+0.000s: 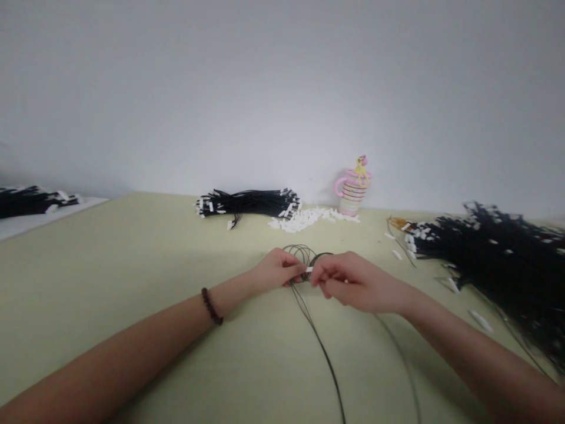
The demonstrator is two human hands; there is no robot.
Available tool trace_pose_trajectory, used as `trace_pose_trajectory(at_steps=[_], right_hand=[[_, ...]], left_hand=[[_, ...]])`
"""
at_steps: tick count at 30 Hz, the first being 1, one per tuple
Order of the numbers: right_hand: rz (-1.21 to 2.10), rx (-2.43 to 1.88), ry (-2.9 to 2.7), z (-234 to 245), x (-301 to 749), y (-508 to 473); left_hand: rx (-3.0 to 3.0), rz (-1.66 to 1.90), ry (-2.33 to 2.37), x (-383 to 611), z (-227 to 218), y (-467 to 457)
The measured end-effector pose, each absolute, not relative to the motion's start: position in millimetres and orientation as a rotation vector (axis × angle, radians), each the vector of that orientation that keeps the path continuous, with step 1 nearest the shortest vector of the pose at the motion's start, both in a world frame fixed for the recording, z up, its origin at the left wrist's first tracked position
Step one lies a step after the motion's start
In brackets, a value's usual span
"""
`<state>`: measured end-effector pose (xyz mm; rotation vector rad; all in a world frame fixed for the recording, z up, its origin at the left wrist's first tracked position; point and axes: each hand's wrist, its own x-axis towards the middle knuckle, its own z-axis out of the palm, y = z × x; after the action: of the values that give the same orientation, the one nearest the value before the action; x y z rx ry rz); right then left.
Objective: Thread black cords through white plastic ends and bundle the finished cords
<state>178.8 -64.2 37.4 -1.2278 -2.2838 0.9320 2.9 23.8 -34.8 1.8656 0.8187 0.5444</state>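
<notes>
My left hand [276,269] and my right hand [348,281] meet over the middle of the pale green table [132,277]. Both are closed in a pinch around a thin black cord [318,335] and a small white clip [309,270] between the fingertips. The cord loops just beyond the fingers and trails back toward me across the table. A dark bead bracelet [212,306] sits on my left wrist.
A bundle of black cords with white ends [247,203] lies at the back, next to a heap of white clips [304,218] and a pink striped cup [353,191]. A large pile of black cords [498,253] fills the right side. Another bundle [30,200] lies far left.
</notes>
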Motion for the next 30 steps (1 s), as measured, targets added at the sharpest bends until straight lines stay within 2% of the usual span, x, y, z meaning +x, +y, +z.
trace_pose_trajectory(at_steps=[5, 8, 17, 21, 30], right_hand=[[1.343, -1.029, -2.151, 74, 199, -70], [1.383, -0.863, -1.986, 84, 215, -71], [0.788, -0.86, -1.466, 104, 247, -67], [0.659, -0.897, -1.322, 105, 250, -59], [0.403, -1.26, -1.601, 69, 225, -38]], left_hand=[[1.81, 0.578, 0.887, 5, -32, 23], [1.751, 0.608, 0.936, 7, -33, 23], [1.74, 0.69, 1.019, 9, -35, 22], [1.728, 0.708, 1.031, 8, -35, 21], [1.623, 0.763, 1.037, 8, -38, 23]])
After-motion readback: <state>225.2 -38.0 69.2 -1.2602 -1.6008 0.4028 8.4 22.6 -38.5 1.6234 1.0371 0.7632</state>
